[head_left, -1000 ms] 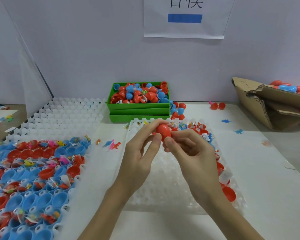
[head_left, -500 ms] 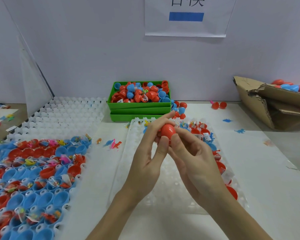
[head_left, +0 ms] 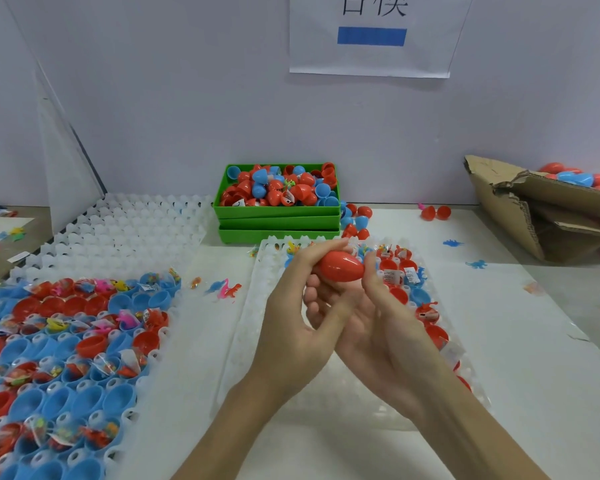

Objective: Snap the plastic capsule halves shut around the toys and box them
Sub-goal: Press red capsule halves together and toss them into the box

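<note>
Both hands, left (head_left: 302, 327) and right (head_left: 381, 327), squeezing the red egg (head_left: 341, 271) tight. Might pop open or slip onto the table (head_left: 534, 375) if pressed crooked.

I am looking at a pale grey wall (head_left: 174, 98) with a white paper sign (head_left: 371, 36) bearing a blue bar. A white table (head_left: 520, 341) is stretching beneath, evenly lit.
</note>
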{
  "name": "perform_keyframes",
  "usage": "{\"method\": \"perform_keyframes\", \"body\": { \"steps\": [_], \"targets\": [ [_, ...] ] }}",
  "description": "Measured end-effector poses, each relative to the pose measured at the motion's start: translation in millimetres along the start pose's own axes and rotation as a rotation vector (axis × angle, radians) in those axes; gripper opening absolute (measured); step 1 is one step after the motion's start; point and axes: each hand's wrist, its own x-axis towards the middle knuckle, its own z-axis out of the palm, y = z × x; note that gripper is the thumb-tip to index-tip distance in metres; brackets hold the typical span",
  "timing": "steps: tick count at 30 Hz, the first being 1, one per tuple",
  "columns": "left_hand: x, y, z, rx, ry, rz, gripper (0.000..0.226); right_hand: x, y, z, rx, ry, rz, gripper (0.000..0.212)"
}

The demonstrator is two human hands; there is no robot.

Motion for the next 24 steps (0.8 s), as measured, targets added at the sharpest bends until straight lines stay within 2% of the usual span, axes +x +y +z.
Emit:
{"method": "perform_keyframes", "body": {
  "steps": [3,5,7,13,16,19,22,24],
  "targets": [
    [-1,-1,-1,0.073,0.096,0.056,0.031,4,8,-5,0.086,-0.066,0.075,0.063],
    [-1,-2,0,0.146,0.130,0.096,0.029,10,15,-7,0.147,-0.052,0.095,0.062],
    [-1,-3,1,0.210,0.134,0.131,0.032,14,19,-11,0.203,-0.025,0.095,0.062],
    [0,-7,0,0.238,0.103,0.158,0.037,13,17,-15,0.140,-0.046,0.050,0.059],
    [2,-6,-2,0.202,0.081,0.089,0.038,11,15,-12,0.118,-0.011,-0.002,0.058],
    [3,-5,-4,0.046,-0.009,-0.113,0.040,9,8,-11,-0.141,0.080,-0.164,0.054],
    [6,-2,-5,-0.163,0.029,-0.307,0.043,9,3,-12,-0.821,0.266,-0.504,0.040],
    [9,-2,-7,-0.197,0.090,-0.382,0.041,8,1,-15,-1.238,0.371,-0.713,0.036]
  ]
}}
